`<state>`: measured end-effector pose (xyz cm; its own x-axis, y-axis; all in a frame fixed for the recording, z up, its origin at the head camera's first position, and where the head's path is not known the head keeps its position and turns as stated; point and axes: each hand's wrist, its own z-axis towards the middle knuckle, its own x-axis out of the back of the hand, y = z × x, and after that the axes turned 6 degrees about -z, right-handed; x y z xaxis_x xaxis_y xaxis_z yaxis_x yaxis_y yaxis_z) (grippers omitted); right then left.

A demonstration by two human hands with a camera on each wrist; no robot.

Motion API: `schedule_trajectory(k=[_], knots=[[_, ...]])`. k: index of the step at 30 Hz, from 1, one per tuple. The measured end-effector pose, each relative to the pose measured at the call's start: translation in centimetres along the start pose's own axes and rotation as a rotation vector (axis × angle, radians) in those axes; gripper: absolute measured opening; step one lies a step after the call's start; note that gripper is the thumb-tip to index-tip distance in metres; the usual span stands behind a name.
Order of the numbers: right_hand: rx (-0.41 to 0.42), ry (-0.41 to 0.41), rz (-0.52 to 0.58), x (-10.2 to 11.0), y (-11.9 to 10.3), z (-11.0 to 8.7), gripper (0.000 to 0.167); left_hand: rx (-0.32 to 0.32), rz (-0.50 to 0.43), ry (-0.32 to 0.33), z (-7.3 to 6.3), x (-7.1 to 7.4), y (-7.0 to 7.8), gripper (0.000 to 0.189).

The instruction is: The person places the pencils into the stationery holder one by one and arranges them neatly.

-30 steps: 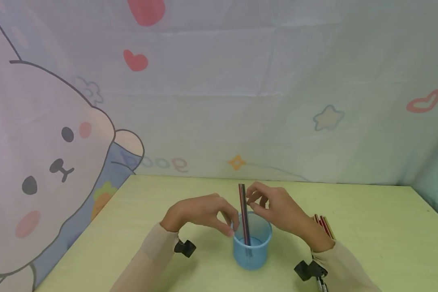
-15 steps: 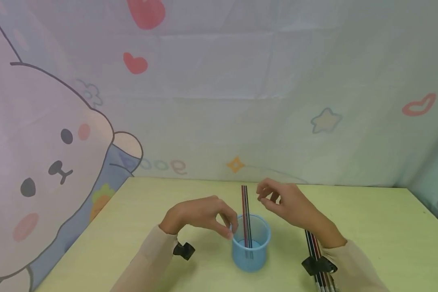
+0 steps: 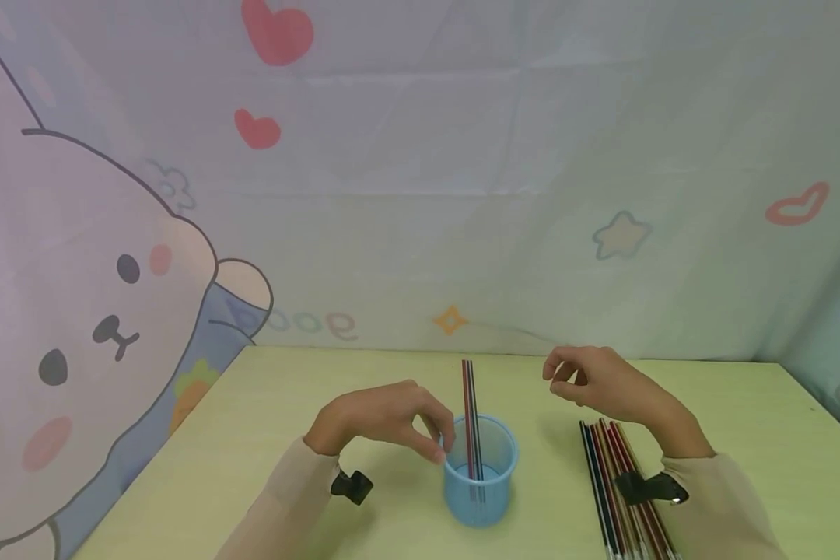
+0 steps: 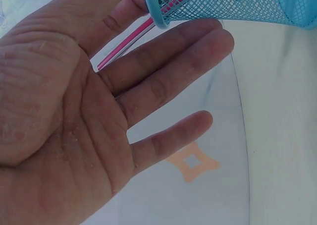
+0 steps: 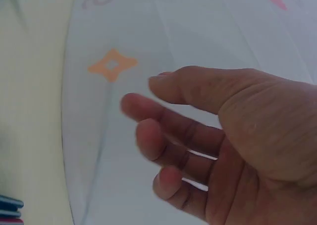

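Observation:
A light blue mesh cup (image 3: 477, 509) stands upright on the table. My left hand (image 3: 392, 420) pinches its left rim between thumb and index finger, while the other fingers extend past the outside in the left wrist view. Slim sticks (image 3: 470, 397), red and dark, lean together inside the cup and rise well above its rim. To the right, my right hand (image 3: 605, 381) hovers over the table with loosely curled fingers and nothing between them. Below its wrist lies a bundle of slim sticks (image 3: 598, 467) in black, red and gold, partly covered by the sleeve and wrist camera.
The pale yellow table (image 3: 273, 373) ends at the back against a hanging cloth (image 3: 420, 155) printed with a bear, hearts and stars. Black wrist cameras (image 3: 352, 488) sit on both cuffs.
My right hand has moved away from the sticks in the cup, to the right, uncovering more of the bundle on the table. My left hand has stayed at the rim.

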<state>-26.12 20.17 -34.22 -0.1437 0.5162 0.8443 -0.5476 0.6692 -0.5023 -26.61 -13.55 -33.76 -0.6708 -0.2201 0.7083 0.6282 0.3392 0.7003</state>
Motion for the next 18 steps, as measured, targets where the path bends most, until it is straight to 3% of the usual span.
schedule_trajectory(k=[8,18], knots=[[-0.117,-0.202,0.035,-0.1,2.0,-0.8,0.009,-0.007,-0.009,-0.003,0.0,0.1,0.0,0.010],[-0.201,-0.267,0.036,-2.4,4.6,-0.4,0.014,0.009,0.018,0.011,-0.6,0.1,-0.1,0.008]])
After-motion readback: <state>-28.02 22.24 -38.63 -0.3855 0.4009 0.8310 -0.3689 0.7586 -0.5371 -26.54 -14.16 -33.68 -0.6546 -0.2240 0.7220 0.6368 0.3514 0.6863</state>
